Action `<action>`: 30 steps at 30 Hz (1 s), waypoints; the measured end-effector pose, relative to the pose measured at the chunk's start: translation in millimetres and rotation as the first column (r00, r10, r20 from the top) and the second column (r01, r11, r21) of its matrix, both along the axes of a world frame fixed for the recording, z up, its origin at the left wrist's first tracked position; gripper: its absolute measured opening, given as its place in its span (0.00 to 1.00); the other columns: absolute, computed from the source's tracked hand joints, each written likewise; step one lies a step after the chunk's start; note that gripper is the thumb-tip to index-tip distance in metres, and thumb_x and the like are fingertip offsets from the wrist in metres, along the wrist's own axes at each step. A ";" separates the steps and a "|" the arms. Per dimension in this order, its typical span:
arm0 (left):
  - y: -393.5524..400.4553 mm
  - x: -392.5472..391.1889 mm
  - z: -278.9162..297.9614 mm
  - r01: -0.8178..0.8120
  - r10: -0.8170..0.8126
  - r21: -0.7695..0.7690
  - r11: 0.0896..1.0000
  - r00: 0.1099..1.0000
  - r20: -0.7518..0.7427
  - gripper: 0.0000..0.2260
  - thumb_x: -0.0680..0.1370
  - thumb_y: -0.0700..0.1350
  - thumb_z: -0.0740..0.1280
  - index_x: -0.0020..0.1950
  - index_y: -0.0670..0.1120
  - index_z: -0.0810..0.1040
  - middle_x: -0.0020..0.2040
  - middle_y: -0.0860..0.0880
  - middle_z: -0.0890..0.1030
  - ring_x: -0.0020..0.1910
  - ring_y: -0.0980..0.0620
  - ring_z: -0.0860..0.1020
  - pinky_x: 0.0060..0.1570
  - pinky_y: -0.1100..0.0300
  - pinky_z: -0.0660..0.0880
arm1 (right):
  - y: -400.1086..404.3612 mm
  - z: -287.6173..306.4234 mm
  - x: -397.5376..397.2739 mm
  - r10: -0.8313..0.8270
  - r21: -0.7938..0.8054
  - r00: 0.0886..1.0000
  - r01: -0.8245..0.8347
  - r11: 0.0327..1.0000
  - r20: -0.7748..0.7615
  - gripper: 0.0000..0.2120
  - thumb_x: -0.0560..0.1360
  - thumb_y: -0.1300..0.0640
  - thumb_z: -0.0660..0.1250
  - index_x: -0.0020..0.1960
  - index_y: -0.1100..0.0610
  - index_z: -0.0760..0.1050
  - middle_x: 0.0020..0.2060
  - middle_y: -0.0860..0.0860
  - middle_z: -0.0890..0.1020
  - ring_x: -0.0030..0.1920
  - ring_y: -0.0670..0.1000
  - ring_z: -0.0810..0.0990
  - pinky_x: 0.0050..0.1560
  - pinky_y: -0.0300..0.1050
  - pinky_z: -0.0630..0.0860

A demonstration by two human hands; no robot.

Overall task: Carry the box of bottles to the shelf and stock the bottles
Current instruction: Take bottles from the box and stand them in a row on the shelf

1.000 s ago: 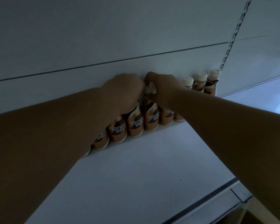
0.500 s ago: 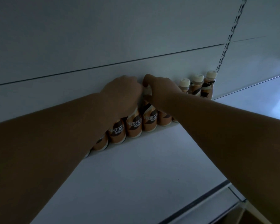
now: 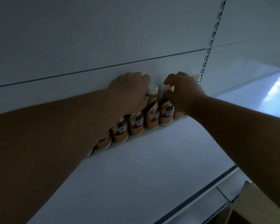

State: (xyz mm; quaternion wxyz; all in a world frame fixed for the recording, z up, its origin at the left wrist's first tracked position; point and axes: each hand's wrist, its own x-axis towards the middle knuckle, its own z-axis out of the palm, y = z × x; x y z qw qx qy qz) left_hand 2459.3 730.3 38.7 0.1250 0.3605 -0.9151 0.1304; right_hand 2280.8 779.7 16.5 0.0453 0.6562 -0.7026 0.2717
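Several orange-and-brown Nescafe bottles (image 3: 151, 117) with cream caps stand in a row along the back wall of the white shelf (image 3: 136, 172). My left hand (image 3: 129, 91) rests over the bottle tops left of the row's middle, fingers curled down on them. My right hand (image 3: 183, 92) curls over the tops of the bottles at the row's right end. One cream cap (image 3: 152, 90) shows in the gap between my hands. Both forearms hide parts of the row. A corner of the cardboard box (image 3: 259, 207) shows at the bottom right.
A slotted metal upright (image 3: 212, 39) runs up the back panel right of my hands. The shelf's front edge strip (image 3: 200, 193) crosses diagonally at the lower right. A brighter neighbouring shelf (image 3: 271, 94) lies to the right.
My hands have parted, the right one sliding right along the row and covering the end bottles. A capped bottle now shows between them. The view dropped, revealing the box corner.
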 end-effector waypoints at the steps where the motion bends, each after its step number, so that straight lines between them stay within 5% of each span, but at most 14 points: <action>1: -2.0 -7.1 0.8 0.000 0.000 -0.001 1.000 1.000 0.005 0.18 0.76 0.51 0.65 0.62 0.44 0.70 0.55 0.42 0.76 0.52 0.42 0.74 0.49 0.47 0.74 | -1.8 0.1 -3.6 -0.010 0.011 1.000 0.010 1.000 0.008 0.17 0.76 0.56 0.66 0.65 0.53 0.73 0.60 0.54 0.75 0.52 0.54 0.77 0.50 0.49 0.77; 6: -14.3 -34.6 2.0 0.012 -0.009 -0.044 0.999 0.996 0.089 0.15 0.77 0.51 0.62 0.61 0.47 0.73 0.52 0.44 0.77 0.46 0.45 0.74 0.42 0.50 0.71 | -19.1 2.5 -15.4 -0.006 0.093 1.000 0.007 0.996 -0.015 0.22 0.77 0.54 0.64 0.71 0.53 0.69 0.64 0.55 0.74 0.63 0.57 0.75 0.57 0.49 0.74; 14: -19.2 -50.3 -0.7 -0.033 0.034 -0.010 0.999 0.992 0.121 0.13 0.78 0.49 0.65 0.60 0.44 0.74 0.48 0.45 0.75 0.42 0.49 0.68 0.41 0.54 0.65 | -30.0 -1.5 -20.1 0.060 0.195 0.998 -0.058 0.979 -0.006 0.15 0.79 0.55 0.62 0.65 0.52 0.71 0.49 0.53 0.77 0.48 0.56 0.79 0.48 0.54 0.81; 30: -21.0 -52.5 0.5 -0.058 0.060 -0.018 0.998 0.986 0.153 0.12 0.76 0.48 0.66 0.57 0.45 0.75 0.46 0.45 0.75 0.41 0.49 0.69 0.40 0.54 0.66 | -35.5 -3.8 -19.0 0.091 0.168 0.995 -0.097 0.981 0.044 0.13 0.78 0.56 0.63 0.62 0.55 0.72 0.50 0.56 0.79 0.48 0.56 0.79 0.47 0.53 0.79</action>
